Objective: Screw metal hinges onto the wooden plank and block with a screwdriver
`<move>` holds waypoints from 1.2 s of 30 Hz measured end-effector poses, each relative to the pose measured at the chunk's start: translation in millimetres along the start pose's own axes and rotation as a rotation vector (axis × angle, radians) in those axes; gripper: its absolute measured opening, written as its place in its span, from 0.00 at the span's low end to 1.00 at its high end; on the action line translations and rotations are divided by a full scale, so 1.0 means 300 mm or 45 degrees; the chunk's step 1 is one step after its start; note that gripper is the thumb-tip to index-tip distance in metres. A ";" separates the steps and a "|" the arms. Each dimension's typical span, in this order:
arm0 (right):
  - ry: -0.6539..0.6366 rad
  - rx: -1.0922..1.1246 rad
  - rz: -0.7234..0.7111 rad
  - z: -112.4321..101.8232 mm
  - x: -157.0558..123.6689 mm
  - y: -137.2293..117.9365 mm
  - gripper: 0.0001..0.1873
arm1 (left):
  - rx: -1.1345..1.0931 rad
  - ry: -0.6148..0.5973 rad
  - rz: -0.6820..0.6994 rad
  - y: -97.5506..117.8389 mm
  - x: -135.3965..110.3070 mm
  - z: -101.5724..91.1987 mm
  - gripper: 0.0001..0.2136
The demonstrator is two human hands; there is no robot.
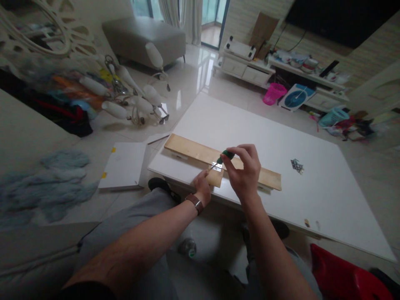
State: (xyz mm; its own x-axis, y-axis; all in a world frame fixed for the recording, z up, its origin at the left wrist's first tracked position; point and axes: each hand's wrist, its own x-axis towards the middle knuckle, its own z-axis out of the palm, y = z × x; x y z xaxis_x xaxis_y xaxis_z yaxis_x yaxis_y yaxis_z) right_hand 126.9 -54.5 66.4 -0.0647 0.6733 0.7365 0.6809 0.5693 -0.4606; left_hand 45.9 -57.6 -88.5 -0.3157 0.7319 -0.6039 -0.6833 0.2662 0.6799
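My right hand (pixel 245 168) is closed around the green handle of a screwdriver (pixel 227 154), its thin shaft slanting down to the left over a metal hinge (pixel 216 166). The hinge lies across the joint of a long wooden board (pixel 190 150) and a short wooden block (pixel 215 179). At the block's left edge, my left hand (pixel 203 186) grips the wood, with its fingertips close to the screwdriver's tip. Whether those fingers also pinch a screw is too small to tell. A brown-strapped watch (pixel 195 203) is on the left wrist.
The boards rest near the front edge of a large white panel (pixel 312 200). A small pile of metal hardware (pixel 297 166) lies to the right. A white box-like piece (pixel 125 164) is on the floor at left, below a lamp fixture (pixel 137 104). A red stool (pixel 343 275) stands at lower right.
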 end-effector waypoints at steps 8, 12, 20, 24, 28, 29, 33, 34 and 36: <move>-0.063 0.091 -0.044 0.003 0.000 -0.001 0.13 | -0.023 0.006 0.001 0.007 -0.008 0.004 0.06; 0.003 0.017 -0.002 0.006 -0.003 0.003 0.06 | -0.016 0.010 -0.025 0.007 -0.008 0.003 0.09; -0.088 0.036 0.018 -0.006 0.000 0.008 0.10 | 0.001 0.006 -0.012 0.009 -0.003 -0.001 0.08; -0.083 0.027 0.048 -0.007 0.002 0.014 0.10 | -0.004 -0.002 -0.054 0.025 -0.016 0.005 0.08; -0.188 0.132 -0.020 -0.013 0.006 0.017 0.21 | 0.010 0.001 -0.073 0.036 -0.024 0.012 0.05; -0.187 0.123 -0.019 -0.013 0.006 0.017 0.20 | 0.015 0.011 -0.075 0.036 -0.025 0.012 0.04; -0.081 0.020 0.051 -0.011 -0.001 0.019 0.07 | 0.020 0.031 -0.058 0.029 -0.019 0.007 0.04; -0.064 0.008 0.063 -0.010 -0.001 0.020 0.06 | 0.027 0.026 -0.051 0.025 -0.015 0.004 0.05; -0.069 0.026 0.063 -0.011 -0.001 0.021 0.10 | 0.047 0.008 -0.046 0.017 -0.005 -0.004 0.08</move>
State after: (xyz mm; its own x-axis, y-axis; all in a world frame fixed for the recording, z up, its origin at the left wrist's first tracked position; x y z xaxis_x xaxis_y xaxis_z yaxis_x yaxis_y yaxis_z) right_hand 133.7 -52.5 64.9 -0.0712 0.7249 0.6852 0.6693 0.5440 -0.5060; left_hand 42.1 -58.1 -84.6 -0.2953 0.7176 -0.6307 -0.6694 0.3157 0.6725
